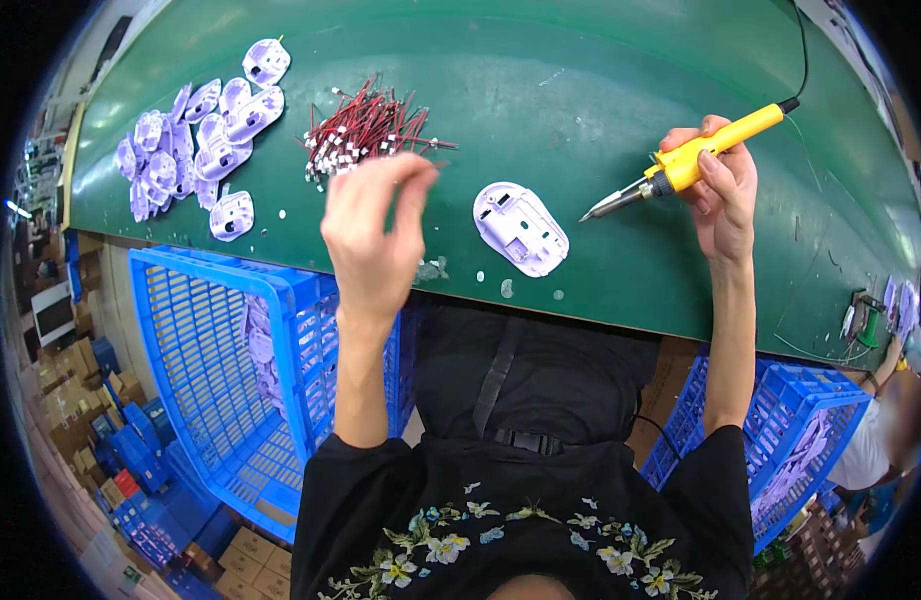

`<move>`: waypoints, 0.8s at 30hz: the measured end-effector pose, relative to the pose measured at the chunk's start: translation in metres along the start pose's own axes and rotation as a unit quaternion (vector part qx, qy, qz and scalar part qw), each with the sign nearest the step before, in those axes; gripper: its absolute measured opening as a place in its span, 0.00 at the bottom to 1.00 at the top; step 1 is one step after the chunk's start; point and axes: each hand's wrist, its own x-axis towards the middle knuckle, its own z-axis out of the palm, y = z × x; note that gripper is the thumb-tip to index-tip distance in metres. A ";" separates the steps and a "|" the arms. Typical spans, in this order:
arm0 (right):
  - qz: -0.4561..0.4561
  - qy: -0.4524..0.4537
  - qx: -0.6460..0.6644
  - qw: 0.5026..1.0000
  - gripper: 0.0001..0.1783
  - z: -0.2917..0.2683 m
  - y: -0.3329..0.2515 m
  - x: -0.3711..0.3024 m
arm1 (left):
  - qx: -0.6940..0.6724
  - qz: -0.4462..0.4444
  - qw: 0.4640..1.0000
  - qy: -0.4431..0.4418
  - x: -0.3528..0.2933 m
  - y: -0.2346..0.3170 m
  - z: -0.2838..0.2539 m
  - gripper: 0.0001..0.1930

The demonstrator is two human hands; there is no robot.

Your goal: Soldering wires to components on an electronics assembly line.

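Note:
A yellow soldering iron (725, 145) is gripped in my right hand (728, 195), its metal tip slanting down to the left over the green bench. Left of that tip, a pale lilac plastic shell (521, 228) lies by itself, its inner side with slots facing up. My left hand (372, 232) is raised left of the shell, thumb and fingers pinched together. What the pinch holds, if anything, is too blurred to make out. Just beyond this hand sits a pile of red and black wires with white connectors (365, 130), partly hidden by it.
Several lilac shells (220, 140) are heaped at the bench's far left. Blue crates (290, 300) with more shells stand below the front edge on both sides. The iron's black cord (804, 50) runs off the far side. At far right, a person works near a green spool (866, 325).

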 end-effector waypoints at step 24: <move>0.030 -0.066 -0.014 0.997 0.13 0.076 0.028 0.041 | -0.178 -0.248 0.952 0.004 -0.055 0.013 0.036 0.06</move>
